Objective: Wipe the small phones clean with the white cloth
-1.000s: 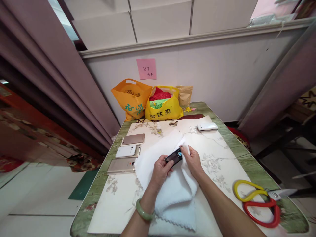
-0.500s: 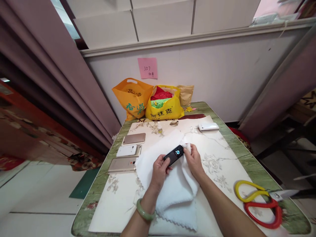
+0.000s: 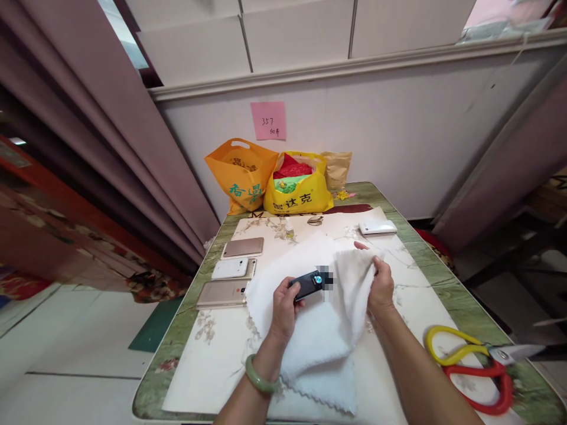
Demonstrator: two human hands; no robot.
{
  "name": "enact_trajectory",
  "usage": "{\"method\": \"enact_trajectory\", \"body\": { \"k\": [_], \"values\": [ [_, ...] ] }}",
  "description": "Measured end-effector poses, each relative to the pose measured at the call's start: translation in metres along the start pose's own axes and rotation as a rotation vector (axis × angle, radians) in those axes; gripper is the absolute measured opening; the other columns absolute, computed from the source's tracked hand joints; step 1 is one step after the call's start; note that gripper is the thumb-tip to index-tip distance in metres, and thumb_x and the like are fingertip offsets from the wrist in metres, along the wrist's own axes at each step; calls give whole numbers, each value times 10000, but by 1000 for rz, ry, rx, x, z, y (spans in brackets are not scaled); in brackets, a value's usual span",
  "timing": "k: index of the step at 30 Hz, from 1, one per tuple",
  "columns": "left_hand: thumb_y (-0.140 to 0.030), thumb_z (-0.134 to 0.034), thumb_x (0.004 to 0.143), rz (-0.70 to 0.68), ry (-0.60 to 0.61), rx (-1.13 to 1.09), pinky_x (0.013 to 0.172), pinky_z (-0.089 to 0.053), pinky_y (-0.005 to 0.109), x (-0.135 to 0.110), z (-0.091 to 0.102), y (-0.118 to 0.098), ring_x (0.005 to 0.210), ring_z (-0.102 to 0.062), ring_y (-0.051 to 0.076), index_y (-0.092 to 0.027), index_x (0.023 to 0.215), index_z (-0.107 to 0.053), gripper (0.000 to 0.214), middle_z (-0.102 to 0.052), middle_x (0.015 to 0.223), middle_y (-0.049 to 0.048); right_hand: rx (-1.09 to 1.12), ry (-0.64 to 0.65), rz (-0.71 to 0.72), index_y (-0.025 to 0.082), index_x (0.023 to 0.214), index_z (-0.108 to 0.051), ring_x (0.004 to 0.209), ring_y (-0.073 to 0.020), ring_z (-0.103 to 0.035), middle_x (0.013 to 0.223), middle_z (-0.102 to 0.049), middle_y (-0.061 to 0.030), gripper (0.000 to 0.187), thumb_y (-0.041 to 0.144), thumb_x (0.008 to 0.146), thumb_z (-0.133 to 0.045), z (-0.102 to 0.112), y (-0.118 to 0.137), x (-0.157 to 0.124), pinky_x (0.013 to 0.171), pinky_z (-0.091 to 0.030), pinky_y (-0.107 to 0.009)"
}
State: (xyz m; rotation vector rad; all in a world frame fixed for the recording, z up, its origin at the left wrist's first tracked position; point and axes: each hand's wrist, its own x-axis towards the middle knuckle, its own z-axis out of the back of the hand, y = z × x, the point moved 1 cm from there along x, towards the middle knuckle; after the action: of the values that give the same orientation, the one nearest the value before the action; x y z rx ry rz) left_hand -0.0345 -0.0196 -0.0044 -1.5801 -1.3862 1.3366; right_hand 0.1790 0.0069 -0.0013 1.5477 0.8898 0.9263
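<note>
My left hand (image 3: 286, 304) is closed around the lower end of a dark keypad phone (image 3: 309, 285) with a round blue button. A blurred patch hides the phone's right end. My right hand (image 3: 380, 284) grips the edge of a white cloth (image 3: 316, 336) with zigzag edges and holds that part raised, to the right of the phone and apart from it. The rest of the cloth lies spread on the table under both hands.
Several phones, among them a gold phone (image 3: 221, 294), lie on the left. A white phone (image 3: 377, 228) rests at the back right, and large scissors (image 3: 494, 357) lie at the front right. An orange bag (image 3: 243, 174) and a yellow bag (image 3: 305, 198) stand at the back.
My right hand has moved right, away from the phone, drawing the cloth's edge with it. My left hand still holds the phone, now tilted a little flatter.
</note>
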Motion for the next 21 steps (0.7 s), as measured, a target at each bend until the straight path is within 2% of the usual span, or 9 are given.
{"method": "enact_trajectory", "body": {
  "k": [3,5,7,9,11,13,17,19,21],
  "values": [
    [-440,-694,658,16,8,-22,349,-225,137,1,0,0,394,-432,23,-187,785,-502,342,-482,592,-75,4,237,7,139,1272,-629,939,-294,-631,1058,-705,-97,730,666,826,-390,-6,8,-6,779,-492,-358],
    [-432,-691,664,18,11,-24,350,-216,140,1,0,0,389,-426,28,-188,778,-495,333,-476,572,-77,-20,442,78,170,1211,-676,1019,-315,-601,1124,-687,-100,714,704,808,-428,-12,11,-12,829,-474,-376],
    [-438,-681,678,2,12,-8,351,-206,143,1,0,0,392,-426,39,-189,777,-500,324,-468,538,-77,-18,553,122,198,1181,-694,995,-294,-594,1120,-686,-100,743,746,841,-325,-18,11,-15,815,-464,-377],
    [-449,-666,696,-18,13,11,357,-210,146,1,1,1,401,-428,51,-187,776,-509,316,-468,511,-74,-2,482,89,207,1170,-686,856,-241,-597,1035,-699,-97,734,727,879,-259,-21,9,-17,724,-461,-347],
    [-453,-649,718,-35,17,20,362,-214,150,2,1,1,403,-417,54,-186,774,-515,304,-477,500,-70,-22,327,27,199,1077,-688,712,-188,-560,899,-694,-76,581,668,874,-413,-24,5,-18,633,-434,-303],
    [-450,-632,744,-59,31,31,367,-217,153,2,1,2,405,-403,55,-183,767,-516,292,-482,497,-66,-107,231,10,193,907,-666,614,-151,-504,745,-643,-31,416,591,801,-608,-26,1,-20,565,-391,-268],
    [-445,-638,766,-109,39,56,386,-255,155,1,1,2,439,-411,55,-175,770,-526,293,-490,532,-60,-460,181,114,207,682,-588,516,-117,-431,555,-506,37,409,604,721,-680,-34,-3,-30,516,-328,-247],
    [-446,-650,766,-118,46,55,396,-273,154,1,1,3,458,-422,56,-176,791,-537,294,-501,556,-57,-634,175,127,215,652,-568,500,-113,-439,534,-494,49,430,630,721,-658,-37,-4,-34,515,-319,-244],
    [-451,-656,765,-123,54,45,401,-284,155,2,2,4,463,-430,59,-177,801,-542,299,-513,559,-53,-717,175,95,222,673,-555,500,-118,-466,542,-512,53,435,645,726,-639,-38,-5,-35,515,-321,-240]
  ]
}}
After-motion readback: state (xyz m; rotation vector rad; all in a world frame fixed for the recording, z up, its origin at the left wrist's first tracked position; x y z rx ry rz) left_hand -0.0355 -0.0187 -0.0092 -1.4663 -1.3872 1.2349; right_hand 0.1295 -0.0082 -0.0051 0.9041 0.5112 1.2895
